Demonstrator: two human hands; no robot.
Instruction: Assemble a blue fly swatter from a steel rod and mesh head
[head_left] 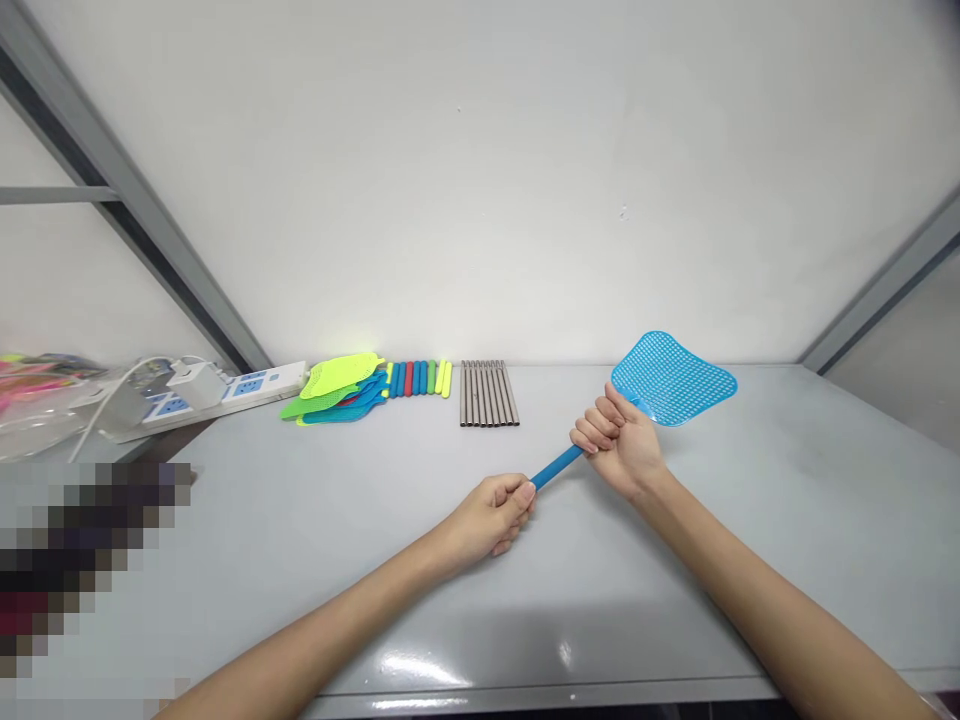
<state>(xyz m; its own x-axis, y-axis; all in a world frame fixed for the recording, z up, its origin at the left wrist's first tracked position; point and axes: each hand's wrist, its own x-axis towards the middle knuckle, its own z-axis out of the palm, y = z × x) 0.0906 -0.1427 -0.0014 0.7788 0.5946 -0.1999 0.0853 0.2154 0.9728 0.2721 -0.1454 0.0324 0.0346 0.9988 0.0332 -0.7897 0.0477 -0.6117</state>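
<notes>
Two bare forearms (360,610) stretch over the smooth grey surface (660,630), and from where I stand both hands are on one blue plastic fly swatter (675,380). Its head is a bright, glossy blue, rounded into soft corners and pierced all over by a fine mesh of holes; its slim round handle (557,468) is a darker, matte blue. It is held at a slant right of centre, head farther off. The left hand (491,515) has its fingers gripping the handle's near end; the right hand (622,440) has its fingers curled around the part just below the head, hiding the join. Behind lie slim silvery metal tubes (489,393) in a row, short multicoloured rods (416,378), and stacked yellow, green and blue mesh swatter heads (341,375).
</notes>
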